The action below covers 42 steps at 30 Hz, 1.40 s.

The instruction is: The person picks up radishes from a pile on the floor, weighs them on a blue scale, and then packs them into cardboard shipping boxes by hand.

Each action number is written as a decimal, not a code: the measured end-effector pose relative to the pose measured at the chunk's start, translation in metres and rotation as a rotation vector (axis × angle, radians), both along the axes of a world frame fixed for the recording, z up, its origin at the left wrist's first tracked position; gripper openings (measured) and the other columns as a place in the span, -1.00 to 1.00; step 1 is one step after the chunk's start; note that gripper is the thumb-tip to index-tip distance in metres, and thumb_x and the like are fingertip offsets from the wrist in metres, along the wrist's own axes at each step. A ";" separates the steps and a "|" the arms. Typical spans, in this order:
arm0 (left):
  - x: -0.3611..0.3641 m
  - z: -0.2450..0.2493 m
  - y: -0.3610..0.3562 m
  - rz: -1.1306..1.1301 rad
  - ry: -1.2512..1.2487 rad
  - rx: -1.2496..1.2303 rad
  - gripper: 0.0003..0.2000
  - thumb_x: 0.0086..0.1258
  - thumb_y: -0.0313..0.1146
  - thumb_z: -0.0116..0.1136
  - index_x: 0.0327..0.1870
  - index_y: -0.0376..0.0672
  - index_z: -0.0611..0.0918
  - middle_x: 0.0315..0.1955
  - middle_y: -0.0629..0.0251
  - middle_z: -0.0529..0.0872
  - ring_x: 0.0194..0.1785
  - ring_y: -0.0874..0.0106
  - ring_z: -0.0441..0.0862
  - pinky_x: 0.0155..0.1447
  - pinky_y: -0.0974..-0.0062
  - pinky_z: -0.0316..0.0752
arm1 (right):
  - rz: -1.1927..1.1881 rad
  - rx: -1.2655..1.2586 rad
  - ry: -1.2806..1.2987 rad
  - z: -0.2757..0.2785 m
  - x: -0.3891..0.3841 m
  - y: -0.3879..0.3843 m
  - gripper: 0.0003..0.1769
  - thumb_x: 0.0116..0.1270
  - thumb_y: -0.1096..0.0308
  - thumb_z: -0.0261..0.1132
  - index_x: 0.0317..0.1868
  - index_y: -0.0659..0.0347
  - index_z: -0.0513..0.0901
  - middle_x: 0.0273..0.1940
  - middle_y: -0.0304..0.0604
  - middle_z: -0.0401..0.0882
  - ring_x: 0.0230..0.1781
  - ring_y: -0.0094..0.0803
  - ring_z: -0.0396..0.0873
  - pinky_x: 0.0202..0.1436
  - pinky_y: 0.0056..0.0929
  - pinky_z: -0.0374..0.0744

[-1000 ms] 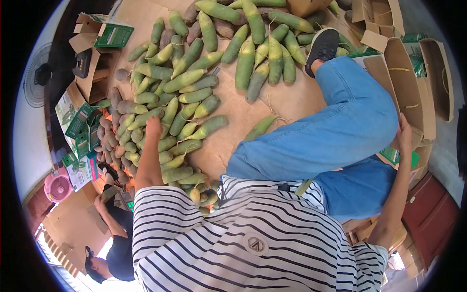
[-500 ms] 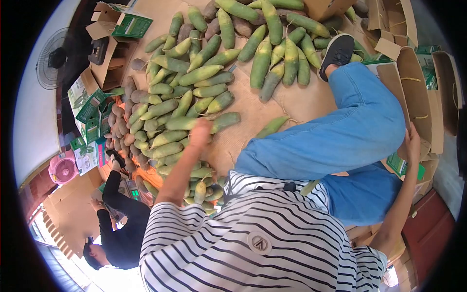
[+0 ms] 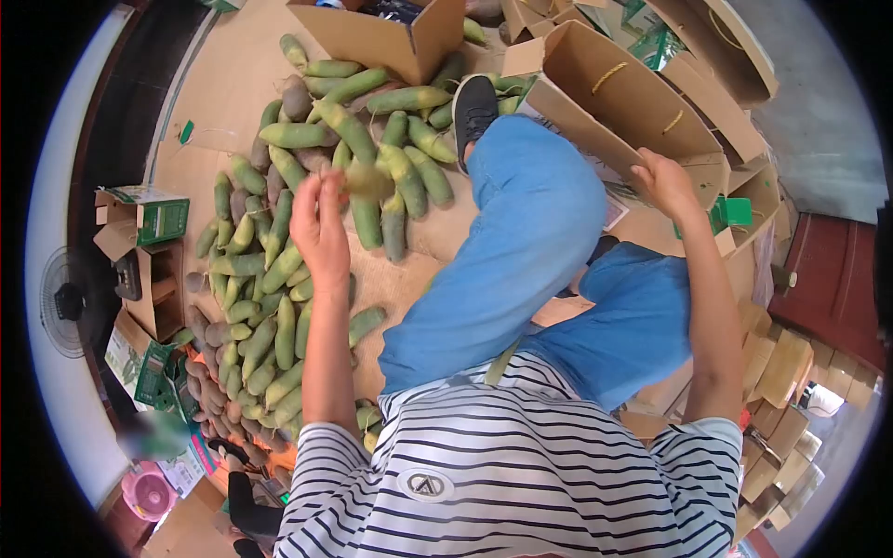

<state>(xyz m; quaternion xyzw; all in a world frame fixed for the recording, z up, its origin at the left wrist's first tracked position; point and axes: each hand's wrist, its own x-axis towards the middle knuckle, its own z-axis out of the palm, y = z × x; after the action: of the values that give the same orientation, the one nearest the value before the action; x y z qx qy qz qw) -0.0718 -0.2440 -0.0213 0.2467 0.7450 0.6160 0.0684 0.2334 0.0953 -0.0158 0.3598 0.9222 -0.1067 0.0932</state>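
My left hand point(image 3: 321, 223) is raised over the pile, its fingers closed on one end of a green radish point(image 3: 368, 181), which is smeared by motion. Beneath and around it, several other green radishes point(image 3: 298, 136) lie heaped on the floor sheet, some with thin roots. On the other side, my right hand point(image 3: 665, 186) grips the near rim of an open cardboard box point(image 3: 642, 107) with yellow rope handles. The box is tilted towards me, beside my bent leg.
Another cardboard box point(image 3: 372, 37) with dark items in it stands at the far side. Brown tubers point(image 3: 200, 381) lie at the left, near a fan point(image 3: 65, 302) and a pink basin point(image 3: 149, 491). A co-worker's dark sleeve point(image 3: 251, 516) shows at lower left.
My view has turned to the right. My left hand has lifted from the pile with a radish in it. My right hand has drawn the cardboard box closer, with its opening now visible.
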 end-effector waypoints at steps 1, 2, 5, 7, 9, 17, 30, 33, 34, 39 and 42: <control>0.007 0.033 0.024 -0.040 0.101 0.033 -0.84 0.44 -0.48 -0.05 -0.10 -0.30 0.57 -0.18 0.32 0.60 -0.16 0.56 0.56 -0.11 0.57 0.53 | 0.006 -0.008 0.000 0.001 0.000 0.001 -0.66 0.29 0.20 0.16 0.02 0.16 0.50 -0.13 0.05 0.58 -0.08 -0.01 0.52 -0.08 -0.12 0.49; 0.013 0.058 0.046 -0.083 0.081 0.181 -0.82 0.45 -0.44 -0.06 -0.10 -0.31 0.57 -0.17 0.28 0.60 -0.12 0.52 0.56 -0.07 0.52 0.54 | 0.014 0.007 0.017 -0.005 0.003 0.002 -0.69 0.30 0.21 0.16 -0.02 0.15 0.48 -0.16 0.04 0.58 -0.11 -0.01 0.52 -0.11 -0.10 0.49; 0.028 0.109 0.108 -0.233 0.104 0.498 -0.79 0.45 -0.39 -0.06 -0.09 -0.35 0.55 -0.16 0.21 0.60 -0.06 0.44 0.57 0.00 0.40 0.59 | 0.018 0.036 0.032 -0.005 0.004 -0.001 -0.69 0.29 0.21 0.16 0.00 0.13 0.48 -0.16 0.04 0.59 -0.10 -0.01 0.52 -0.10 -0.10 0.49; 0.040 0.126 0.146 -0.374 0.026 0.697 -0.81 0.46 -0.42 -0.06 -0.08 -0.30 0.56 -0.19 0.26 0.61 -0.11 0.46 0.58 -0.02 0.42 0.59 | 0.012 0.037 0.042 -0.006 0.004 0.000 -0.70 0.29 0.21 0.16 -0.02 0.13 0.50 -0.15 0.05 0.58 -0.10 0.00 0.52 -0.10 -0.10 0.49; 0.059 0.136 0.180 -0.414 -0.044 0.753 -0.83 0.41 -0.40 0.01 -0.09 -0.26 0.57 -0.24 0.26 0.63 -0.14 0.47 0.58 -0.06 0.44 0.57 | 0.028 0.054 0.096 -0.010 0.007 0.002 -0.71 0.28 0.22 0.17 -0.04 0.14 0.51 -0.14 0.06 0.58 -0.10 0.02 0.52 -0.09 -0.10 0.49; 0.061 0.009 0.170 -0.316 0.143 0.140 -0.74 0.21 -0.33 0.19 -0.13 -0.26 0.54 -0.26 0.11 0.61 -0.18 0.30 0.58 -0.15 0.41 0.48 | 0.027 -0.047 0.108 -0.012 0.007 0.004 -0.63 0.30 0.26 0.16 0.07 0.26 0.50 -0.05 0.13 0.55 -0.02 0.04 0.50 0.00 -0.19 0.47; 0.037 -0.224 -0.265 -0.005 -0.111 -1.516 -0.66 0.10 -0.34 0.19 -0.09 -0.22 0.48 -0.08 0.02 0.50 0.00 0.09 0.50 0.02 0.22 0.47 | 0.004 -0.215 0.174 -0.031 0.014 0.020 -0.58 0.37 0.26 0.10 0.14 0.36 0.43 -0.06 0.15 0.57 -0.02 -0.06 0.55 0.01 -0.32 0.46; 0.034 -0.217 -0.308 -0.032 -0.185 -1.672 -0.61 0.10 -0.33 0.22 -0.03 -0.18 0.45 -0.01 0.09 0.47 0.07 0.13 0.46 0.05 0.22 0.46 | -0.012 -0.280 0.156 -0.032 0.015 0.027 -0.57 0.37 0.28 0.10 0.16 0.36 0.41 -0.02 0.14 0.56 0.02 -0.10 0.54 0.05 -0.34 0.45; 0.035 -0.218 -0.315 -0.064 -0.209 -1.722 -0.58 0.10 -0.33 0.23 0.00 -0.17 0.44 0.02 0.11 0.46 0.10 0.15 0.44 0.06 0.21 0.45 | -0.026 -0.303 0.135 -0.033 0.016 0.028 -0.56 0.37 0.29 0.10 0.17 0.36 0.40 -0.01 0.13 0.55 0.03 -0.11 0.54 0.06 -0.34 0.45; 0.042 -0.238 -0.309 -0.344 -0.084 -1.644 -0.43 0.04 -0.26 0.33 0.13 -0.04 0.40 0.10 0.22 0.42 0.23 0.22 0.33 0.17 0.19 0.33 | -0.045 -0.181 0.058 -0.038 0.019 0.029 -0.56 0.37 0.31 0.10 0.20 0.35 0.39 0.05 0.15 0.52 0.08 -0.13 0.51 0.11 -0.35 0.43; 0.049 -0.248 -0.285 -0.425 0.019 -1.718 -0.40 0.02 -0.21 0.36 0.14 -0.03 0.41 0.12 0.22 0.42 0.24 0.25 0.33 0.18 0.16 0.31 | -0.043 -0.208 0.074 -0.036 0.015 0.024 -0.55 0.36 0.30 0.11 0.19 0.35 0.39 0.04 0.16 0.52 0.06 -0.12 0.52 0.09 -0.34 0.44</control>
<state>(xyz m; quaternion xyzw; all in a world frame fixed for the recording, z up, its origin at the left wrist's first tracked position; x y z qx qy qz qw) -0.0227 -0.5290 -0.2695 0.2486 0.8893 -0.1843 0.3368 0.2485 0.1195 -0.0513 0.3639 0.9009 -0.2172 0.0937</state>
